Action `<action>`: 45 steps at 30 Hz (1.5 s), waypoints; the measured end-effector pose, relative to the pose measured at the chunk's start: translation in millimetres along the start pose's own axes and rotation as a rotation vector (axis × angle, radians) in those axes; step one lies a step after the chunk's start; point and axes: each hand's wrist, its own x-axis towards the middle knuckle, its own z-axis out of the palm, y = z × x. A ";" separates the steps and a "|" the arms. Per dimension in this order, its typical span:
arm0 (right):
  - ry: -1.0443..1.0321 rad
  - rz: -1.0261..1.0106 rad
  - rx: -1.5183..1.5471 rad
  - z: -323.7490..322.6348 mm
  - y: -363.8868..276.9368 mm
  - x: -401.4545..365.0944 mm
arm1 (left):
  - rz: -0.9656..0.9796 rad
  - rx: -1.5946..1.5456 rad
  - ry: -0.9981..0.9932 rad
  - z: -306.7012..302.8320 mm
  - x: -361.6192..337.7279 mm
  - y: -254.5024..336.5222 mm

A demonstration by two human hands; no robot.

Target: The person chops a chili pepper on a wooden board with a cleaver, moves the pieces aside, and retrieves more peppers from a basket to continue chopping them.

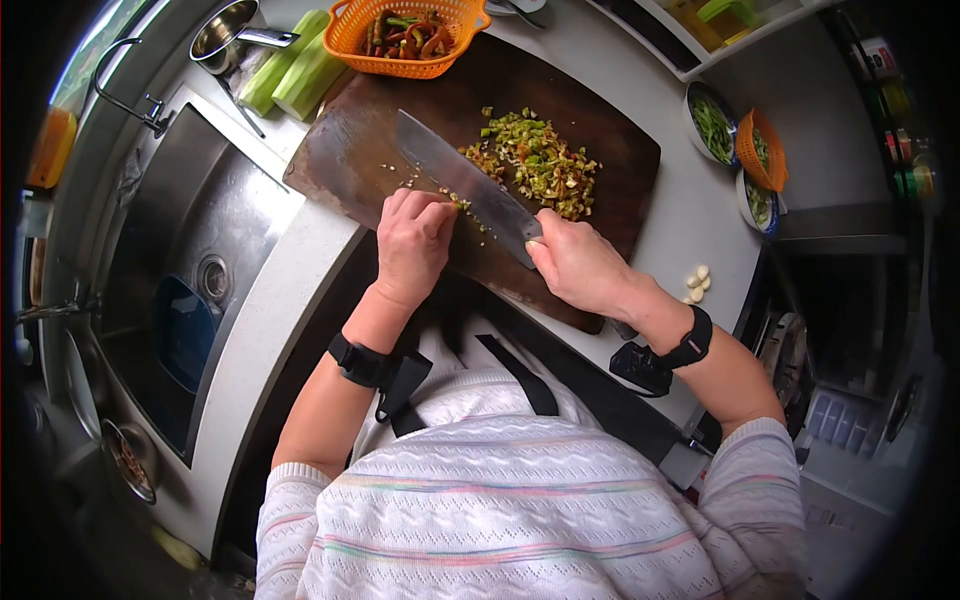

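My right hand (pixel 580 262) grips the handle of a wide kitchen knife (pixel 465 180), whose blade slants across the dark wooden cutting board (pixel 350 150). My left hand (pixel 413 240) is closed, fingers curled together at the board's near edge, close to the blade. What it holds, if anything, is hidden; a few green bits show by its fingertips. Beyond the blade lies a heap of finely chopped green and reddish-brown peppers (pixel 550 170). Small scraps are scattered on the board between the heap and my left hand.
An orange basket (pixel 400 66) of whole peppers stands at the board's far edge. Left of it are peeled green stalks (pixel 300 80) and a steel saucepan (pixel 225 35). The sink (pixel 240 215) is at left. Garlic cloves (pixel 698 283) and bowls of cut greens (pixel 712 125) sit at right.
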 end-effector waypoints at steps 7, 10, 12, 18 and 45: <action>0.004 0.007 0.043 -13.3 -7.0 -7.6 | -0.009 0.049 -0.020 -7.2 -4.7 8.5; -0.007 0.021 0.031 -2.9 -7.7 -1.5 | -0.008 0.036 -0.015 -6.9 -6.3 8.2; -0.008 0.022 0.002 0.9 -6.3 2.1 | -0.006 0.036 -0.013 -7.4 -6.4 6.7; -0.024 0.022 0.043 -8.6 -8.3 -4.5 | -0.013 0.024 0.012 -7.1 -5.5 6.5; 0.014 0.009 0.049 -7.7 2.8 -9.5 | 0.000 0.006 -0.003 3.5 -2.2 2.4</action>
